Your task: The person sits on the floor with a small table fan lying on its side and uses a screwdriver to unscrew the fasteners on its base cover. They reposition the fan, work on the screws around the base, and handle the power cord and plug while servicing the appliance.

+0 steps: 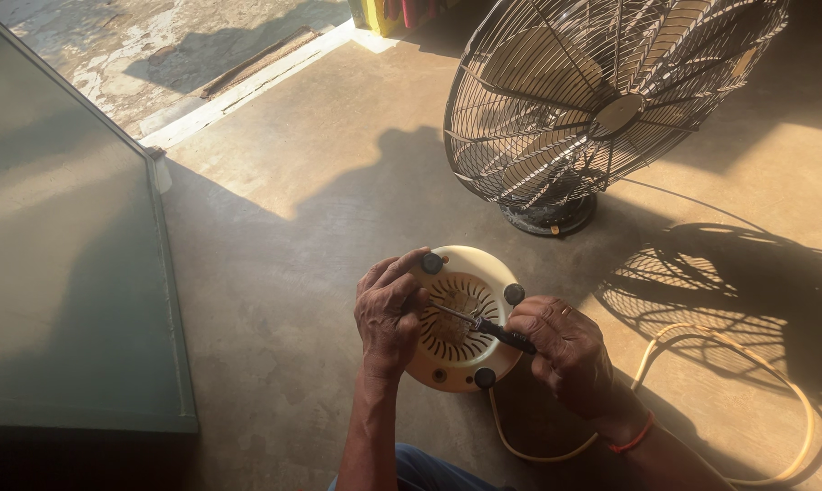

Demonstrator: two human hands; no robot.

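Over bare concrete, right hand point(566, 350) grips screwdriver point(488, 325) (tip seemingly seated).

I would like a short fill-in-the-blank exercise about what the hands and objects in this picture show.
1. The right hand holds a ____ with a dark handle.
2. The left hand steadies the round cream base, which has three dark rubber ____.
3. The fan stands on the floor ____ the cream base.
4. The right wrist wears a ____ band.

Missing words: screwdriver; feet; behind; red

cream slotted base point(461, 318), black feet point(432, 264)
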